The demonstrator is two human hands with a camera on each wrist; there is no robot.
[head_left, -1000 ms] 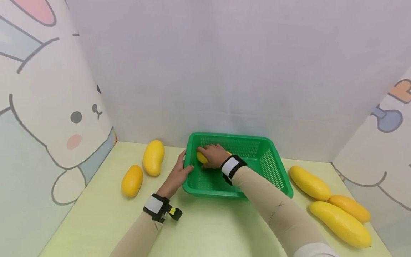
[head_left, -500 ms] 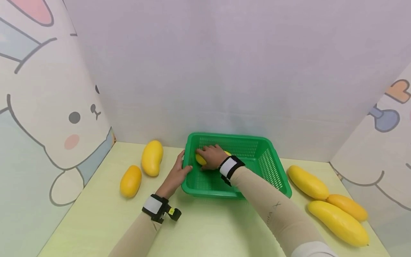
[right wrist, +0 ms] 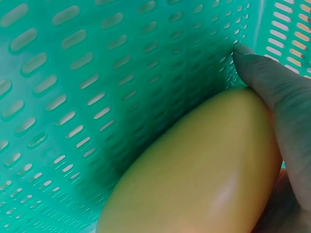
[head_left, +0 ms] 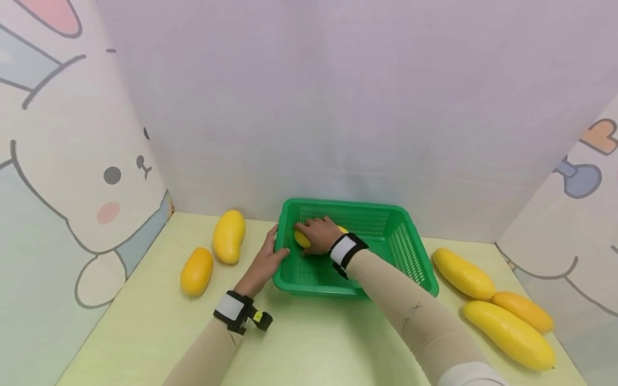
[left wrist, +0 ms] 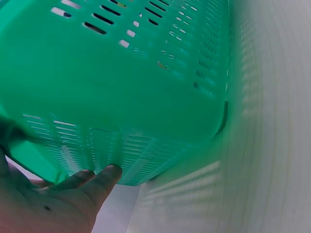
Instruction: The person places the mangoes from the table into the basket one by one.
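A green slotted basket (head_left: 410, 252) stands at the back middle of the table. Inside its left part lies a yellow mango (head_left: 302, 238); my right hand (head_left: 318, 234) covers it from above with fingers curled round it. The right wrist view shows the mango (right wrist: 204, 170) against the basket wall (right wrist: 73, 97) with a finger (right wrist: 277, 102) along its side. My left hand (head_left: 265, 260) rests against the basket's left outer wall, thumb at the rim. In the left wrist view the fingers (left wrist: 92, 182) lie straight under the basket's side (left wrist: 121, 87).
Two yellow mangoes (head_left: 229, 236) (head_left: 196, 271) lie on the table left of the basket. Three longer ones (head_left: 463, 274) (head_left: 522, 311) (head_left: 507, 335) lie at the right. Cartoon-printed panels wall in the left, back and right sides.
Nothing has visibly changed apart from a slight shift of the head view; both hands stay where they were.
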